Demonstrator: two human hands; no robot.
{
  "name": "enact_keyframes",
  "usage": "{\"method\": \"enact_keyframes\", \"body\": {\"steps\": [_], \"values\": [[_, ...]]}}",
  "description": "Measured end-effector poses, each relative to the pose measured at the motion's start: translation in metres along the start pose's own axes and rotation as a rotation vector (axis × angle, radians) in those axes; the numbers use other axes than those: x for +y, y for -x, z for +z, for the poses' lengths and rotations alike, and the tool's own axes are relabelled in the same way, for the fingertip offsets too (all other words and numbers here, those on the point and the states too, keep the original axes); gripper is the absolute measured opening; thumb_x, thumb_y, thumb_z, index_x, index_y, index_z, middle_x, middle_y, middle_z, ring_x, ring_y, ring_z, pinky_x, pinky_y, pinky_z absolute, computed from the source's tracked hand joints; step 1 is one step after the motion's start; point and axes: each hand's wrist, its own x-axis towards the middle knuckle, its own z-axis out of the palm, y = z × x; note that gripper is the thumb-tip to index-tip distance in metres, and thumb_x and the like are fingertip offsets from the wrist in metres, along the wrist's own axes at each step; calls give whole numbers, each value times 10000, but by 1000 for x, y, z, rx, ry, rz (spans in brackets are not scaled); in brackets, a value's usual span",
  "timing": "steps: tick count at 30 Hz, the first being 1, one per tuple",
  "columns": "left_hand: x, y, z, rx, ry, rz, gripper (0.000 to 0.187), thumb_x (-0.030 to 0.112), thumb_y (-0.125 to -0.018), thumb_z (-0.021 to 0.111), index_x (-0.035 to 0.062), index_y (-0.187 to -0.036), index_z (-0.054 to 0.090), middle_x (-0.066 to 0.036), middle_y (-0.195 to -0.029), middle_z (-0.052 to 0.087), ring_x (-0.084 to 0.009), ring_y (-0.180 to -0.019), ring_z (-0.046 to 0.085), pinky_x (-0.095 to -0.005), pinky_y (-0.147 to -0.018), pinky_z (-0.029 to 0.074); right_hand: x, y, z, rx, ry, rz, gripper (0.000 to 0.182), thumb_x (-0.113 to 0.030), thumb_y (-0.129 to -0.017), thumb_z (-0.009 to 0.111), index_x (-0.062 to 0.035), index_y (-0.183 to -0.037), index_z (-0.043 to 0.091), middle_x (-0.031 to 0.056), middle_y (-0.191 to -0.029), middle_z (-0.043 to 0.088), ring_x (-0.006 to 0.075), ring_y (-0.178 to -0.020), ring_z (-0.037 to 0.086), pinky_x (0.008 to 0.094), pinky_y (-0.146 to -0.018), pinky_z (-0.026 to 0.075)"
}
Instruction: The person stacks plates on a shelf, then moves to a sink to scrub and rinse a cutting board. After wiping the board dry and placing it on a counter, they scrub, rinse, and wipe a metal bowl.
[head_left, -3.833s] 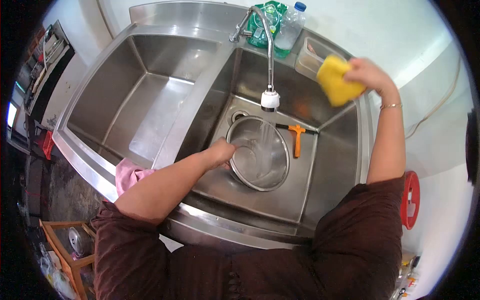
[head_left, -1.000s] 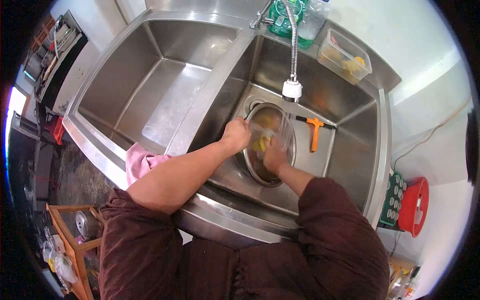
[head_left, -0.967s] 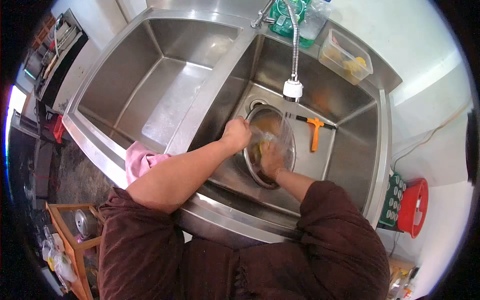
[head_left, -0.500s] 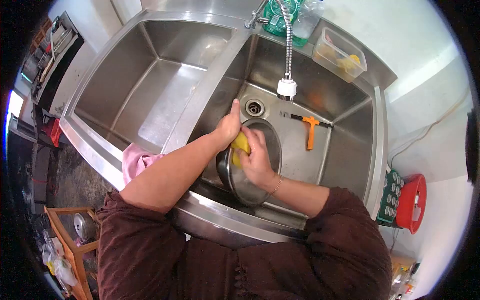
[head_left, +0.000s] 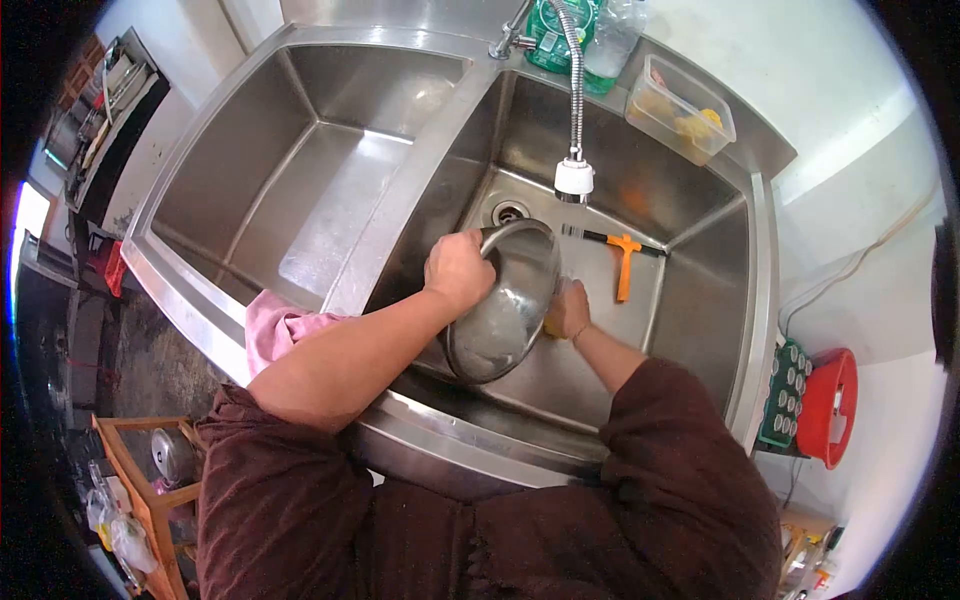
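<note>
My left hand (head_left: 462,272) is closed on the upper left rim of a shiny steel bowl (head_left: 510,310). The bowl stands tilted on its side in the right sink basin, its hollow turned towards me. On its far right side, my right hand (head_left: 571,308) presses a yellow sponge (head_left: 551,326) near the outer wall. The bowl hides part of those fingers and most of the sponge. An orange squeegee (head_left: 624,262) with a black bar lies on the basin floor to the right of my right hand.
A white-tipped flexible faucet (head_left: 574,178) hangs over the basin. The drain (head_left: 510,212) lies behind the bowl. A clear plastic box (head_left: 680,112) and green bottles (head_left: 560,40) stand on the back ledge. A pink cloth (head_left: 278,328) drapes over the front left edge.
My right hand has moved with the sponge from inside the bowl to its outer right side. My left hand now grips the rim, and the bowl is turned up more on its side.
</note>
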Motion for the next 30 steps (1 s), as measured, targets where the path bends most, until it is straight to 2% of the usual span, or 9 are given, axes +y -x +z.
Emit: {"method": "enact_keyframes", "body": {"steps": [5, 7, 9, 12, 13, 17, 24, 27, 30], "values": [[-9, -6, 5, 30, -28, -30, 157, 123, -704, 552, 17, -811, 596, -224, -853, 603, -383, -850, 575, -444, -758, 459, -44, 5, -56, 229, 88, -39, 191, -42, -687, 536, -4, -871, 564, 209, -848, 527, 380, -792, 502, 442, -707, 424], [-7, -6, 8, 54, -26, -32, 153, 135, -719, 551, 24, -813, 598, -219, -847, 605, -384, -842, 575, -445, -752, 460, -75, 4, -70, 535, -139, -372, 149, -61, -678, 511, -23, -795, 596, 158, -807, 536, 334, -807, 479, 405, -733, 385], [-5, -4, 10, 110, 65, 50, 178, 183, -734, 559, 6, -740, 578, -236, -735, 588, -404, -750, 573, -459, -703, 451, -97, 4, -71, 208, -130, -559, 152, -74, -699, 504, -50, -810, 605, 128, -864, 563, 318, -873, 492, 417, -814, 367], [-4, 2, 14, 92, 25, 174, 199, 194, -761, 548, -2, -741, 571, -230, -719, 587, -408, -743, 568, -468, -696, 447, -111, -11, -52, 405, 107, -1045, 183, -125, -727, 493, -75, -849, 620, 90, -931, 583, 281, -959, 491, 451, -895, 319], [-5, 0, 11, 98, 18, 170, 199, 194, -761, 548, -2, -741, 571, -230, -719, 587, -408, -743, 568, -468, -696, 447, -105, -19, -48, 105, 376, -881, 232, -170, -760, 474, -85, -907, 633, 79, -1001, 579, 250, -1044, 467, 489, -944, 269], [-5, 2, 9, 21, -49, 215, 149, 159, -769, 549, 16, -802, 577, -225, -795, 601, -376, -788, 585, -457, -720, 462, -72, -31, -35, 112, 460, -823, 248, -174, -777, 464, -71, -927, 632, 106, -1007, 566, 273, -1055, 456, 476, -934, 284], [-8, 6, 16, 144, -2, 168, 183, 196, -795, 556, 17, -762, 547, -217, -784, 595, -389, -782, 577, -455, -706, 461, -108, 39, 7, -47, 157, -45, 300, -252, -816, 475, -41, -999, 582, 148, -1074, 513, 338, -1056, 431, 491, -843, 370], [-4, 5, 12, 169, 88, -10, 310, 288, -764, 614, -1, -695, 526, -243, -750, 579, -403, -760, 564, -454, -681, 446, -151, 43, 23, -290, -393, 135, 314, -299, -870, 424, -46, -985, 570, 157, -1006, 558, 317, -953, 505, 423, -805, 418], [-13, -4, 13, 223, 68, -58, 426, 411, -778, 573, -11, -729, 567, -263, -757, 582, -415, -793, 565, -450, -720, 444, -199, 30, -36, -314, -1623, 447, 375, -366, -886, 391, -50, -979, 570, 141, -873, 592, 265, -804, 560, 358, -769, 438]]}}
